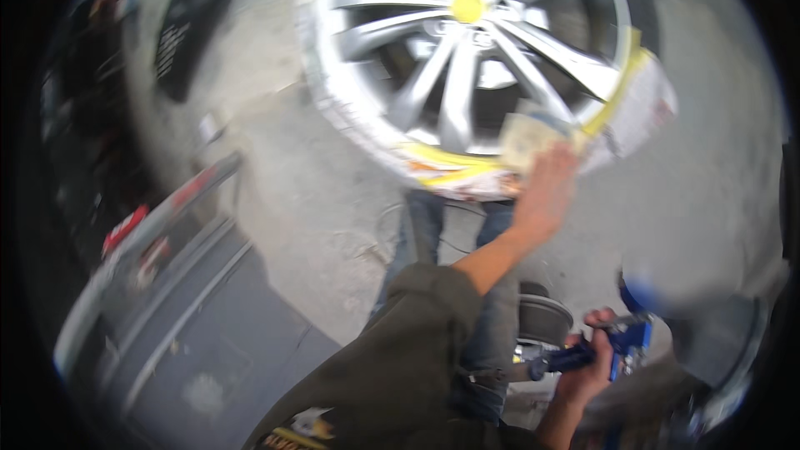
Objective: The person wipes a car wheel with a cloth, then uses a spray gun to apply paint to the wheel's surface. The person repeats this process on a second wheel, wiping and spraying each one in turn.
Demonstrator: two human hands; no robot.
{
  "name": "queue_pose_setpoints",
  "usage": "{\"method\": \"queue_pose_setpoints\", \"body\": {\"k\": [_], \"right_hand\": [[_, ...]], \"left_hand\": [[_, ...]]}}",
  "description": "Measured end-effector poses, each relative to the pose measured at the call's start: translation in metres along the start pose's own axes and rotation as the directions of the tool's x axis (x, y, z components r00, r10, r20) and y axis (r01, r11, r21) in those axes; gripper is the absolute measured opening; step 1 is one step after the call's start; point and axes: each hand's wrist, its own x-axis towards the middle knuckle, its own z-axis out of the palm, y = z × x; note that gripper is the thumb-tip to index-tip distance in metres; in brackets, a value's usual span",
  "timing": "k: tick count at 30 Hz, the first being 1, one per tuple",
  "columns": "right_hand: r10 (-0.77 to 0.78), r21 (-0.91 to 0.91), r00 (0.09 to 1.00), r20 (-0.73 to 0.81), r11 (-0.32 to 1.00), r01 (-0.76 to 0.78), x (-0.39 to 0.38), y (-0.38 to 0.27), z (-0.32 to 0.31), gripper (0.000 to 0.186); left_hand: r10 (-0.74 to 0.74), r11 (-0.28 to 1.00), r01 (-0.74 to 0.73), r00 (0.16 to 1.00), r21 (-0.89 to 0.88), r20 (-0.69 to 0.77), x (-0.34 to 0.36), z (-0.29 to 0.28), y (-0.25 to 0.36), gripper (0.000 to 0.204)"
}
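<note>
My left hand (548, 187) reaches forward with a beige folded cloth (521, 142) under its fingers, against the lower right of the wheel's rim. The silver alloy wheel (460, 83) has many spokes and a yellow-covered centre. Yellow masking tape (454, 168) and pale masking paper (650, 104) run around its lower edge. Lower right, my right hand (590, 358) is closed around a blue spray gun (627, 340), held away from the wheel. A blurred whitish round shape stands above the gun; I cannot tell whether it is the gun's cup. The cloth and left fingers are smeared by motion.
A grey metal frame (92, 308) with bars stands at the left, and a red item (125, 229) is on it. A black elongated object (193, 25) lies on the concrete floor, upper left. A dark round object (542, 317) stands beside my leg, and a grey bin-like container (721, 337) at the right.
</note>
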Motion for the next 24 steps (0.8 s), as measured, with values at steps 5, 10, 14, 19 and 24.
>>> {"method": "queue_pose_setpoints", "body": {"k": [5, 10, 14, 19, 24], "right_hand": [[0.006, 0.007, 0.998, 0.061, 1.000, -0.006, 0.023, -0.028, -0.014, 0.031], [0.190, 0.034, 0.974, 0.125, 0.980, -0.195, 0.000, -0.024, -0.015, 0.030], [0.160, 0.046, 0.985, 0.065, 0.986, -0.163, 0.000, -0.011, 0.005, 0.031], [0.150, 0.041, 0.988, 0.038, 0.988, -0.152, -0.004, -0.013, 0.010, 0.034], [0.128, 0.050, 0.991, 0.042, 0.990, -0.130, 0.000, -0.008, 0.010, 0.033]], "left_hand": [[0.186, 0.974, -0.182, 0.982, -0.132, 0.017, 0.009, -0.067, -0.093, 0.065], [-0.307, 0.942, 0.313, 0.949, 0.119, -0.065, -0.041, -0.141, -0.198, 0.050], [-0.289, 0.957, 0.246, 0.858, -0.155, -0.424, 0.056, -0.119, -0.173, 0.046], [-0.077, 0.997, 0.076, 0.976, -0.015, -0.206, 0.123, -0.049, -0.057, 0.051], [-0.065, 0.921, 0.003, 0.987, -0.390, -0.146, 0.095, -0.035, -0.027, 0.048]]}}
